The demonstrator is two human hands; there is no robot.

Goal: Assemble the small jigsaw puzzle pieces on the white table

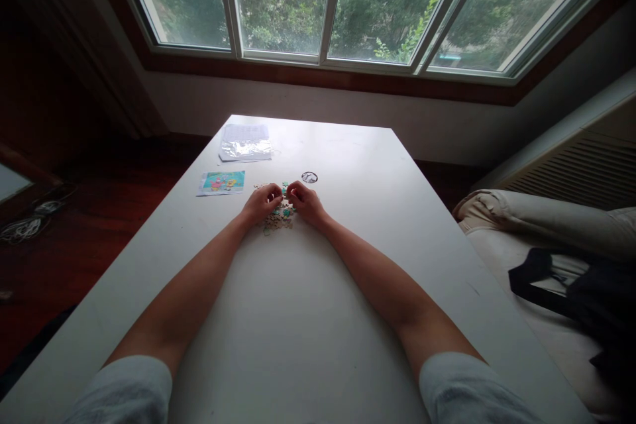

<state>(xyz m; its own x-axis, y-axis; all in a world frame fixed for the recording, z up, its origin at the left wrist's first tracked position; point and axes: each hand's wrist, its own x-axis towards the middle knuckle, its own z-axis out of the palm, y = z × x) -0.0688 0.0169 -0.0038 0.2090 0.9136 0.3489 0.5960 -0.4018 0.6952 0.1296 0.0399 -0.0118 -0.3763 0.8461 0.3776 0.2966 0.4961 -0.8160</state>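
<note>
A small heap of jigsaw pieces [279, 217], tan and teal, lies on the white table [348, 245] between my two hands. My left hand [261, 203] rests at the heap's left edge with its fingers curled in. My right hand [305, 201] sits at the heap's right edge, fingers also curled. Both hands' fingertips meet over the pieces at the top of the heap, and they seem to pinch small pieces, too tiny to make out. A colourful cartoon picture card [221, 181] lies flat to the left of my left hand.
A clear plastic bag [245, 143] lies at the table's far left. A small round dark object [309, 177] sits just beyond my right hand. A window spans the wall behind. A cushioned seat with a black bag [586, 295] is to the right.
</note>
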